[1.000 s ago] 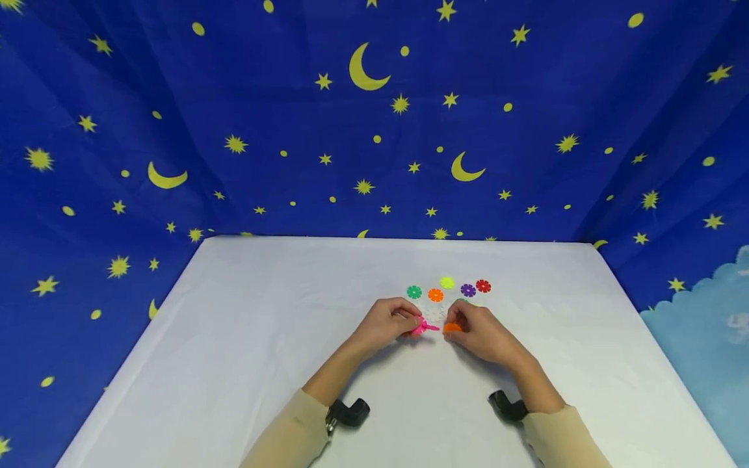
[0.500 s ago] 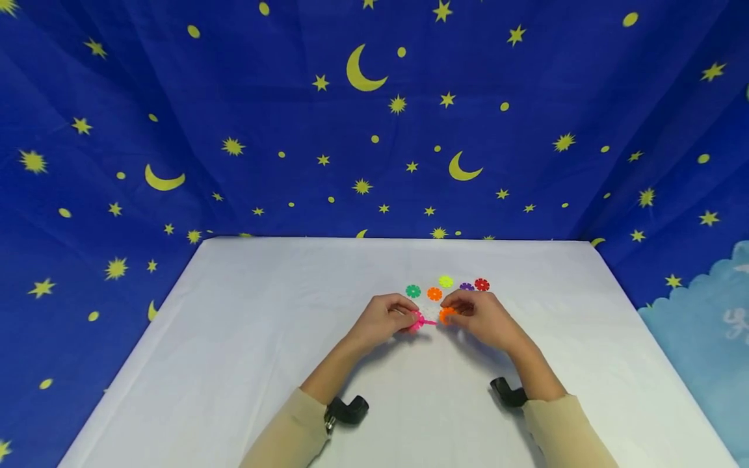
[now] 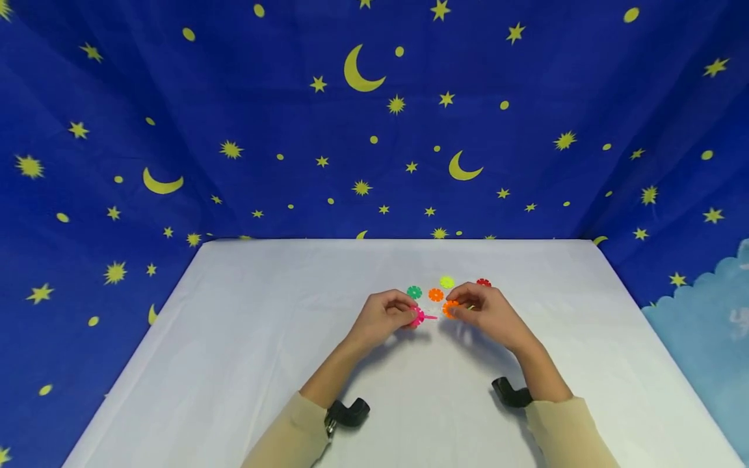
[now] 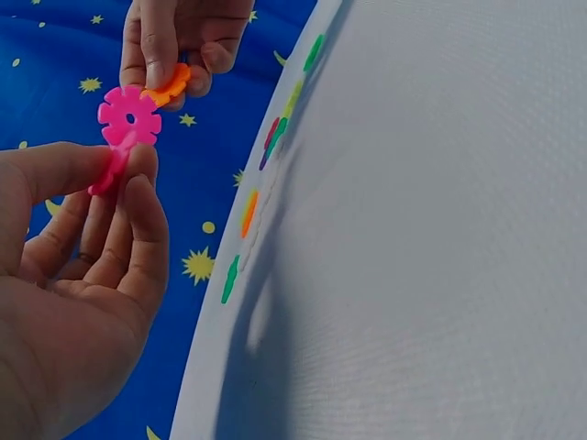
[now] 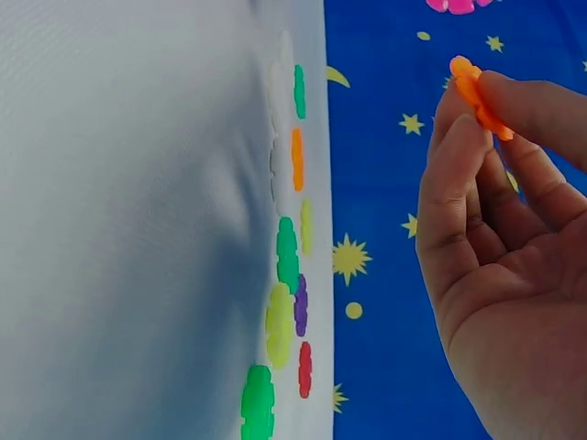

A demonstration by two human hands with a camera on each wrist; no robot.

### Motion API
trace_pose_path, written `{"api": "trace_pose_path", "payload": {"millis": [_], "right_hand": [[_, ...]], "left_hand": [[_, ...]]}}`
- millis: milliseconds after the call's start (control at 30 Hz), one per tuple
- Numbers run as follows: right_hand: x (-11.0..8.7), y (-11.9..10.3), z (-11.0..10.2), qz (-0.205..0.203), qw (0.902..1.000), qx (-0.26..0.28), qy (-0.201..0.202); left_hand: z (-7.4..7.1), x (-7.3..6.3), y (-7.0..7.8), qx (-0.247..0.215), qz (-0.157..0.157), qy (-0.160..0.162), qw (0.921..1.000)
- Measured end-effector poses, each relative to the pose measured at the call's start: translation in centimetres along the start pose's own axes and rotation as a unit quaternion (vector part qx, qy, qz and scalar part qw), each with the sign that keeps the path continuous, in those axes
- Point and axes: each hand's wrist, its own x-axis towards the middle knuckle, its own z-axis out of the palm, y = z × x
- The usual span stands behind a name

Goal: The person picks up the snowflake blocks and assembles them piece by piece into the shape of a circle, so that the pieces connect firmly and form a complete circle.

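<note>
Two pink snowflake discs (image 4: 129, 117), slotted together at an angle, are pinched between the thumb and fingers of my left hand (image 3: 377, 320). My right hand (image 3: 490, 314) pinches an orange snowflake disc (image 5: 479, 99) by its edge. Both hands are above the table, facing each other. In the head view a small gap separates the orange disc from the pink pair; in the left wrist view the two overlap, and I cannot tell whether they touch.
Loose discs lie on the white table (image 3: 281, 338) behind the hands: green (image 3: 414, 292), orange (image 3: 435, 295), yellow (image 3: 447, 282), red (image 3: 483, 282). The right wrist view adds a purple disc (image 5: 301, 305) and whitish ones (image 5: 279, 174). A starry blue cloth (image 3: 292, 130) hangs behind.
Both hands have risen a little, carrying their discs. The right hand's orange disc has turned to show more of its face, and that hand now covers the purple disc in the head view.
</note>
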Motion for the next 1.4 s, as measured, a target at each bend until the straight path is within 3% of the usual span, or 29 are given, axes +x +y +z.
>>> {"api": "trace_pose_path", "payload": {"millis": [200, 467, 733, 933, 1167, 1400], "right_hand": [[-0.3, -1.4, 0.3, 0.012, 0.9990, 0.039, -0.016], [-0.9, -3.2, 0.7, -0.005, 0.9999, 0.001, -0.011], [-0.2, 0.2, 1.2, -0.010, 0.9997, 0.009, -0.020], [0.2, 0.2, 1.4, -0.020, 0.9996, -0.015, -0.014], [0.2, -0.3, 1.5, -0.019, 0.9993, -0.029, -0.013], [0.0, -0.3, 1.9, -0.023, 0.9990, -0.038, -0.001]], "left_hand": [[0.0, 0.0, 0.0, -0.006, 0.010, 0.012, 0.9999], [0.0, 0.0, 0.0, -0.021, 0.001, 0.010, 0.9997], [0.2, -0.2, -0.6, -0.010, 0.015, 0.019, 0.9996], [0.2, 0.1, -0.5, 0.003, 0.019, 0.029, 0.9994], [0.3, 0.3, -0.7, 0.000, 0.020, 0.015, 0.9997], [0.8, 0.1, -0.7, 0.029, 0.026, 0.040, 0.9985]]}}
